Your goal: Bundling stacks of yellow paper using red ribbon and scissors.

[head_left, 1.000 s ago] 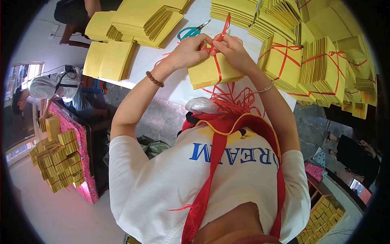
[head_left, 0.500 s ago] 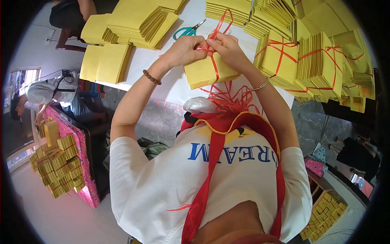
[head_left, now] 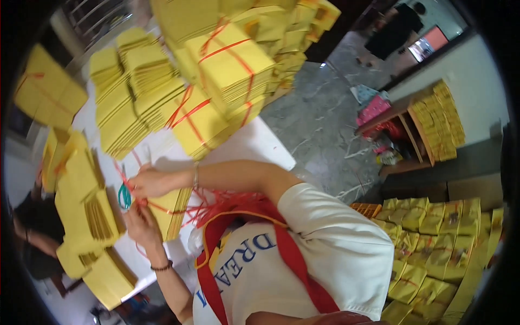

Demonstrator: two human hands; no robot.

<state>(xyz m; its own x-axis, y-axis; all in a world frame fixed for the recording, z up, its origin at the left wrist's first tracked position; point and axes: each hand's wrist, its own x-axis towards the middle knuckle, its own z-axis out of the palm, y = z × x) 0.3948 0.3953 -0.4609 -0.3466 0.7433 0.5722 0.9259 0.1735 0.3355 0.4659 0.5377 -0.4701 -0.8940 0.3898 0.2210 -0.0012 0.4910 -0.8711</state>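
A stack of yellow paper envelopes (head_left: pixel 176 216) lies on the white table in front of me, with red plastic string (head_left: pixel 157 207) running across it. My left hand (head_left: pixel 142 221), on the arm with the beaded bracelet, has its fingers closed on the string at the stack's edge. Right beside it, my right hand (head_left: pixel 154 181) pinches the same string, its wrist wearing a thin bangle. The knot area is partly hidden by my fingers. Teal-handled scissors (head_left: pixel 124 196) lie just beyond both hands. Loose red strings (head_left: pixel 233 201) are bunched against my red apron.
Tied yellow bundles (head_left: pixel 230 65) and loose envelope piles (head_left: pixel 116 124) crowd the table's far side. More envelopes (head_left: pixel 81 179) lie to the left, near another person's arm (head_left: pixel 43 241). Filled shelving (head_left: pixel 433 127) and many bundles (head_left: pixel 428 238) stand right. Another person (head_left: pixel 395 32) is farther off.
The view has swung to the right and tilted, bringing the shelf and the bundles on the right into sight. Both hands remain at the string on the same stack.
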